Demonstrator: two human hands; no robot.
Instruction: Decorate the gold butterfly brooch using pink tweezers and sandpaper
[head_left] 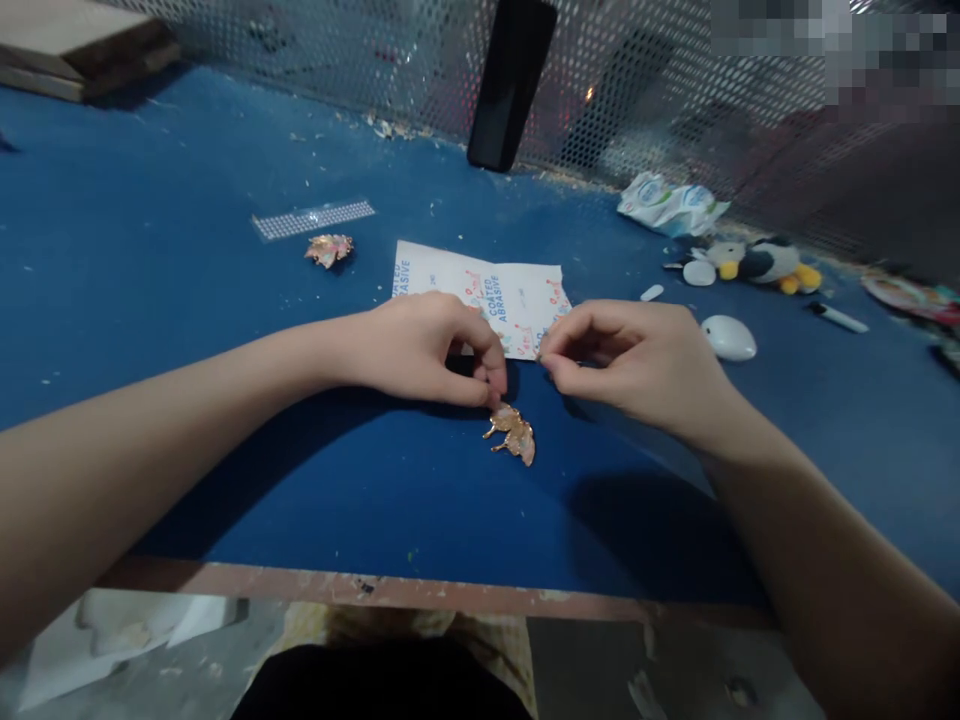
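Observation:
My left hand (439,350) is closed in a pinch at the upper end of a gold-edged, pink butterfly-wing ornament (514,436), which is just above or on the blue table. To its right, my right hand (637,365) also has thumb and forefinger pressed together, by the lower right corner of a white sheet of sandpaper (525,285) printed "coated abrasive". Whatever those fingertips hold is too small to make out. The sheet lies printed side up behind both hands, partly covered by them. A second gold and pink ornament (328,250) rests farther back on the left.
Near the second ornament lies a clear strip with rows of small gems (315,220). A black phone-like slab (514,85) leans on the perforated metal screen. On the right are a crumpled packet (671,205), a plush bird (761,265), a white rounded case (729,338) and a pen-like stick (840,318).

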